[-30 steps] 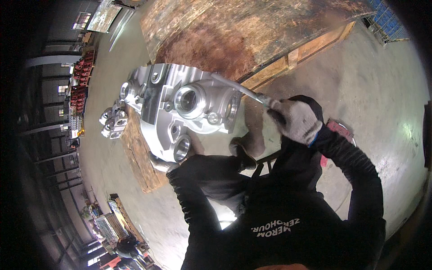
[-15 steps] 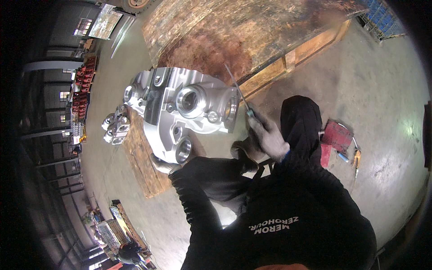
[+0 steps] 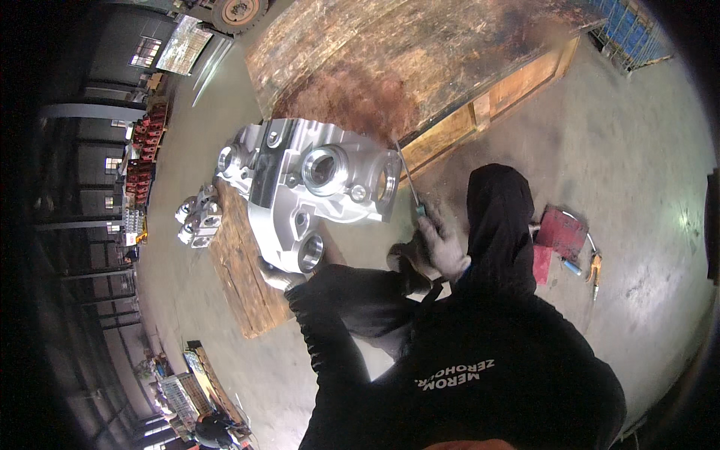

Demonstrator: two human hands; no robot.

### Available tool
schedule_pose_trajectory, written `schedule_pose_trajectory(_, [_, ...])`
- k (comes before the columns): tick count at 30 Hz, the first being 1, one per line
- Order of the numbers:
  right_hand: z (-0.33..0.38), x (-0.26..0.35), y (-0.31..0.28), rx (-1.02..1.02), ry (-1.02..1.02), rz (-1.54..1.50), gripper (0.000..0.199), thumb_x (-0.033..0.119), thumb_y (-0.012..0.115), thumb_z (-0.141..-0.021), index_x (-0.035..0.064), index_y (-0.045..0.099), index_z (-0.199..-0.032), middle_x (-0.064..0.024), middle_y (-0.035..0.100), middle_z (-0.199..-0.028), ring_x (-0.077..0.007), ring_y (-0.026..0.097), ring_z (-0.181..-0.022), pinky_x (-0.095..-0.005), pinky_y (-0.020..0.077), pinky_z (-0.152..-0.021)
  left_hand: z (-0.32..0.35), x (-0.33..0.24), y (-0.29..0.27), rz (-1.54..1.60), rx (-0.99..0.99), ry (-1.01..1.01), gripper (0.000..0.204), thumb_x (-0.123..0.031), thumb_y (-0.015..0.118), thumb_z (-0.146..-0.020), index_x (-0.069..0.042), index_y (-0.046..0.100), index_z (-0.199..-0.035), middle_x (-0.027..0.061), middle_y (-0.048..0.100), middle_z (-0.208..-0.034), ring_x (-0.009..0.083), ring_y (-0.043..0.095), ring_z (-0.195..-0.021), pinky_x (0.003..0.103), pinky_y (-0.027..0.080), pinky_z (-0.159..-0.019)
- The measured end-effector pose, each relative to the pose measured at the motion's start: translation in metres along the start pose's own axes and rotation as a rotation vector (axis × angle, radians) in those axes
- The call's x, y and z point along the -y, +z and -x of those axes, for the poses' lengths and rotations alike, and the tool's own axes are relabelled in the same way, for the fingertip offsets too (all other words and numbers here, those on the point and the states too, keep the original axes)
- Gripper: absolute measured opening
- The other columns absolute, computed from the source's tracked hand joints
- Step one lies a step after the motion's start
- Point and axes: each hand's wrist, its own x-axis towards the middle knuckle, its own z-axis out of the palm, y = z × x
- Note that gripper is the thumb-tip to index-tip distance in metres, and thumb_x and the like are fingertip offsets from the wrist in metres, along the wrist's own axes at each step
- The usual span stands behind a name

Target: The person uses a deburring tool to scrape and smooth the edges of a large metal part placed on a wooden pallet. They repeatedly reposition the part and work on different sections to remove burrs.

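A large silver metal casting (image 3: 281, 217) with several round machined bores stands at the near edge of a worn wooden table (image 3: 457, 52). My left hand (image 3: 279, 277), in a pale glove, grips the casting's lower end; its fingers are partly hidden behind the metal. In my gloved right hand (image 3: 442, 244) is a slim file (image 3: 421, 210) with a teal handle, its thin blade pointing up and away. The blade runs beside the open bore at the casting's right end; whether it touches the metal I cannot tell. My knee (image 3: 499, 195) is just right of that hand.
On the floor at right lie a red box (image 3: 561, 231), a blue cylinder (image 3: 571, 266) and an orange-handled tool (image 3: 595, 264). A second casting (image 3: 199, 219) stands to the left beside a wooden board (image 3: 244, 281). A blue wire cage (image 3: 634, 34) stands at the far right.
My right hand has drawn back toward me with the file, whose tip now sits lower beside the right end bore. My left hand keeps its place on the casting. The whole view has shifted slightly.
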Motion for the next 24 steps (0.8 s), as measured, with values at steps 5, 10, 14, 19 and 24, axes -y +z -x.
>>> schedule_pose_trajectory(5, [-0.004,-0.017,0.007,0.025,0.059,-0.099,0.049,0.018,0.057,-0.108,0.0048,0.046,-0.154,0.0009,0.061,-0.111,-0.0055,0.050,-0.087,-0.0214,0.0459,-0.078,-0.001,0.005,0.009,0.018,-0.054,-0.036,0.051,-0.038,0.056,-0.100,0.002,0.061,-0.131,0.0117,0.066,-0.128,0.0281,0.065,-0.115,0.044,0.051,-0.101])
schedule_pose_trajectory(10, [0.005,-0.021,0.011,-0.005,-0.124,0.052,0.046,0.014,0.054,-0.108,0.0016,0.047,-0.152,-0.0039,0.064,-0.120,-0.0102,0.056,-0.098,-0.0240,0.0479,-0.086,-0.025,0.012,-0.028,0.062,-0.027,-0.028,0.055,-0.043,0.055,-0.098,0.000,0.064,-0.131,0.0122,0.068,-0.129,0.0309,0.066,-0.116,0.046,0.051,-0.103])
schedule_pose_trajectory(14, [-0.017,-0.009,0.008,0.060,-0.087,-0.052,0.048,0.013,0.055,-0.107,-0.0036,0.046,-0.151,-0.0115,0.062,-0.137,-0.0181,0.058,-0.120,-0.0299,0.0469,-0.102,-0.020,0.010,-0.036,0.018,0.003,-0.039,0.049,-0.041,0.057,-0.101,-0.002,0.065,-0.129,0.0093,0.069,-0.123,0.0273,0.066,-0.112,0.043,0.051,-0.099])
schedule_pose_trajectory(19, [-0.028,-0.025,-0.009,0.079,-0.088,-0.354,0.052,0.023,0.055,-0.108,0.0029,0.043,-0.155,-0.0062,0.063,-0.110,-0.0147,0.061,-0.096,-0.0271,0.0500,-0.084,0.030,-0.013,0.064,0.204,-0.077,-0.171,0.041,-0.039,0.056,-0.101,-0.003,0.068,-0.119,0.0110,0.072,-0.117,0.0278,0.070,-0.105,0.043,0.055,-0.094])
schedule_pose_trajectory(24, [-0.033,0.077,0.007,0.216,0.118,-0.064,0.047,0.031,0.061,-0.106,0.0161,0.051,-0.149,0.0038,0.055,-0.075,-0.0077,0.048,-0.053,-0.0237,0.0383,-0.044,0.014,-0.009,-0.018,0.210,-0.118,-0.149,0.040,-0.035,0.057,-0.102,0.002,0.067,-0.114,0.0113,0.070,-0.104,0.0265,0.069,-0.093,0.040,0.055,-0.085])
